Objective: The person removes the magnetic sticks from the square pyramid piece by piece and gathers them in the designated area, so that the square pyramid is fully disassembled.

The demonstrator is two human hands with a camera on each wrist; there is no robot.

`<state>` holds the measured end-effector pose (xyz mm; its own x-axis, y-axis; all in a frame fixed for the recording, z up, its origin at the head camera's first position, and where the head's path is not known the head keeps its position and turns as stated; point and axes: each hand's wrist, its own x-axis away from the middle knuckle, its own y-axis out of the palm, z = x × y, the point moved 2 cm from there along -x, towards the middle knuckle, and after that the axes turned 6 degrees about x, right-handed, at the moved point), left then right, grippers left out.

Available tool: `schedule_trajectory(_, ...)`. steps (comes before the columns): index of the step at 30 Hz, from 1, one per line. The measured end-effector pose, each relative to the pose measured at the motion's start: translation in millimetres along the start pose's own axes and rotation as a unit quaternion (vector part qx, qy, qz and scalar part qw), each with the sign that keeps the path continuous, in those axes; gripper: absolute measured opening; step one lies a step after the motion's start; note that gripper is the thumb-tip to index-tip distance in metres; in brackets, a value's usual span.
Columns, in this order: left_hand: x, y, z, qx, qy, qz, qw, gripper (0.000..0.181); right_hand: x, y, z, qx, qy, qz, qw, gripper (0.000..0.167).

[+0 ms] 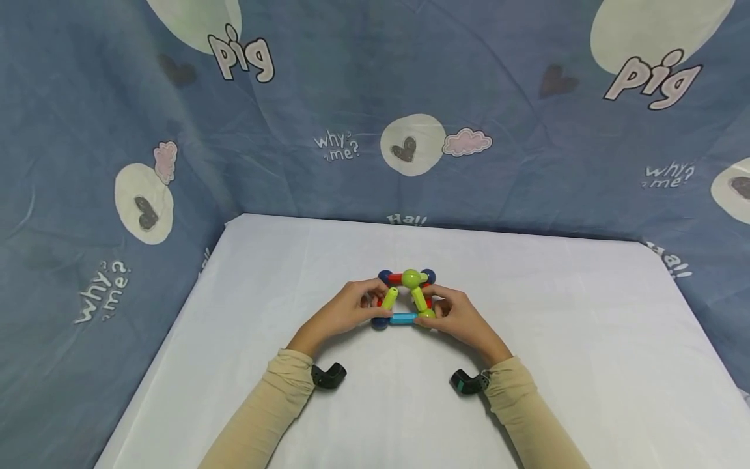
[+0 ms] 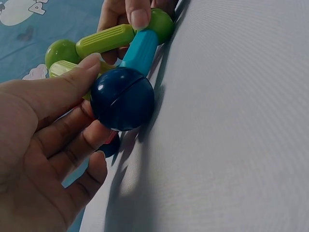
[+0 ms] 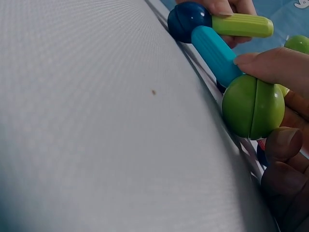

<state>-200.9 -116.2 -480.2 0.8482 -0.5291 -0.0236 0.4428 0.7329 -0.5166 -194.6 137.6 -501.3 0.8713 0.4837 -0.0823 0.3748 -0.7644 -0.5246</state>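
Note:
Both hands hold a frame of toy building rods and balls on the white table. My left hand (image 1: 346, 306) grips its near left corner, thumb by the dark blue ball (image 2: 123, 99) and the upright lime rod (image 1: 389, 299). That rod's upper end stands apart from the raised green ball (image 1: 411, 279). At the near right corner, my right hand (image 1: 463, 318) holds the green ball (image 3: 253, 107), its thumb touching the light blue rod (image 3: 216, 55) between the corners. Another lime rod (image 1: 418, 300) joins this corner to the raised ball. Fingers partly hide the red side rods.
At the far side of the frame, a red rod (image 1: 396, 278) lies between two dark blue balls (image 1: 385, 276). The white-covered table (image 1: 586, 339) spreads around it. A blue printed curtain (image 1: 351, 85) hangs behind and at the left. Black wrist cameras (image 1: 329, 376) sit at both cuffs.

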Motion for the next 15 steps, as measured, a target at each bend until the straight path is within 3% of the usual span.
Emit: schedule_trajectory(15, 0.5, -1.2, 0.3, 0.004, -0.004, 0.001, 1.0, 0.027, 0.6, 0.1, -2.4, 0.01, 0.014, -0.007, 0.9998, 0.044)
